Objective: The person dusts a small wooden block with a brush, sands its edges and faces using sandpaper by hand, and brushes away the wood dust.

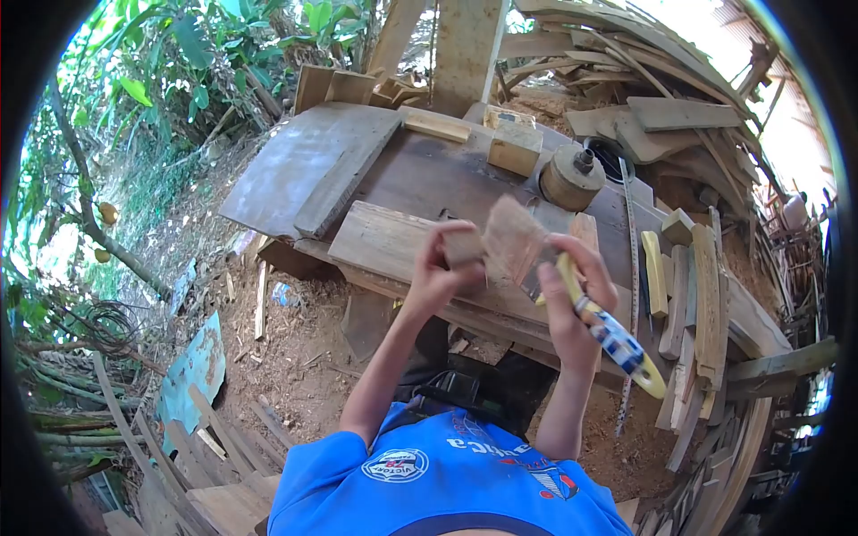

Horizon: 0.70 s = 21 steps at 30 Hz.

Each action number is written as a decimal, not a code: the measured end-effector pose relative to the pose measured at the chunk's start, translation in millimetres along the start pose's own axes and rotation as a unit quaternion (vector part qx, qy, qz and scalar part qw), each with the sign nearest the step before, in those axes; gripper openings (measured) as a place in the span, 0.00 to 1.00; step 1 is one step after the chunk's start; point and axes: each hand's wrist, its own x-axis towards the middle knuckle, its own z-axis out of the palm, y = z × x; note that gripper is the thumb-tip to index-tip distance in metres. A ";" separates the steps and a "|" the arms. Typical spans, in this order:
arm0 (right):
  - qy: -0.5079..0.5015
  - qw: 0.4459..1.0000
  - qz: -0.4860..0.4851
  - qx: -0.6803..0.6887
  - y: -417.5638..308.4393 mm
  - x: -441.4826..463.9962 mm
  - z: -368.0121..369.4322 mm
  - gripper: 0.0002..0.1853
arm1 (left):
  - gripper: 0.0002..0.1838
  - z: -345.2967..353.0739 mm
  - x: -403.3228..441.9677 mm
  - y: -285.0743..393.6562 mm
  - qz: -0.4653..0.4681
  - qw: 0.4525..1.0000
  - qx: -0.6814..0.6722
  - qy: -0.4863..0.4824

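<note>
My right hand [579, 299] is closed around a paintbrush [617, 344] with a yellow handle that has a blue and white pattern. The wide tan bristles point up and left, a little blurred. Close beside their left edge, my left hand [436, 277] grips a small wooden block [464, 248]. I cannot tell whether bristles and block touch. Under both hands is the workbench [411, 183], with a thick wooden board [380, 241] along its near edge.
A round can-like container [572, 179] stands at the back right of the bench, near a cut wooden block [515, 147]. A measuring tape [633, 250] runs down the right side. Offcuts [706, 304] crowd the right, and planks [652, 116] are piled behind.
</note>
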 end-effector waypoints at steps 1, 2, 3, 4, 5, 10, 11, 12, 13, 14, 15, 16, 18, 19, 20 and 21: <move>-0.026 0.999 0.003 0.030 -6.9 1.2 -2.4 0.11 | 0.28 2.8 -4.4 -1.4 0.041 0.995 0.086 -0.035; -0.053 0.997 0.008 0.059 -11.9 1.2 -4.7 0.11 | 0.32 2.3 -9.6 -2.2 0.035 0.991 0.112 -0.069; -0.080 0.993 0.015 0.089 -14.7 -0.1 -6.3 0.11 | 0.33 6.8 -11.9 1.5 0.039 0.987 0.129 -0.085; -0.143 0.990 -0.009 0.007 -13.6 2.4 -12.0 0.10 | 0.34 11.6 -12.3 5.8 0.045 0.983 0.147 -0.103; -0.097 0.995 -0.002 -0.023 -13.6 -0.9 -11.1 0.09 | 0.35 15.8 -11.4 10.4 0.052 0.977 0.166 -0.121; 0.024 0.982 -0.134 -0.129 -17.6 -13.9 -3.7 0.08 | 0.30 21.4 -8.9 8.7 0.069 0.981 0.166 -0.073; 0.010 0.981 -0.151 -0.124 -21.2 -15.3 -4.5 0.08 | 0.29 19.3 -9.8 6.0 0.072 0.983 0.154 -0.074; -0.092 0.982 -0.157 -0.052 -19.9 -12.9 -10.3 0.08 | 0.28 18.7 -10.0 5.9 0.073 0.984 0.142 -0.076; -0.097 0.990 -0.095 -0.046 -18.5 -12.3 -14.0 0.09 | 0.29 18.1 -10.8 5.6 0.081 0.981 0.150 -0.095; -0.102 0.993 -0.033 -0.040 -17.2 -12.9 -16.4 0.09 | 0.29 16.9 -12.0 5.5 0.089 0.977 0.157 -0.114; -0.107 0.993 0.028 -0.032 -16.2 -13.2 -16.8 0.09 | 0.30 16.6 -12.9 7.2 0.097 0.973 0.165 -0.132; -0.021 0.996 0.064 -0.052 -14.1 -12.5 -14.2 0.09 | 0.30 18.8 -16.9 12.5 0.093 0.961 0.242 -0.098; 0.044 0.977 -0.119 -0.173 -7.5 -4.2 -17.2 0.09 | 0.30 17.6 -16.1 10.8 0.098 0.970 0.204 -0.093; 0.076 0.947 -0.210 -0.230 -5.3 -1.1 -18.4 0.09 | 0.29 17.2 -14.9 10.1 0.102 0.973 0.185 -0.091; 0.039 0.951 -0.215 -0.217 -5.4 -4.3 -19.1 0.10 | 0.30 14.7 -15.2 10.6 0.073 0.967 0.225 -0.093; -0.046 0.965 -0.193 -0.174 -4.7 -7.4 -19.0 0.12 | 0.30 11.4 -16.8 12.7 0.042 0.959 0.263 -0.094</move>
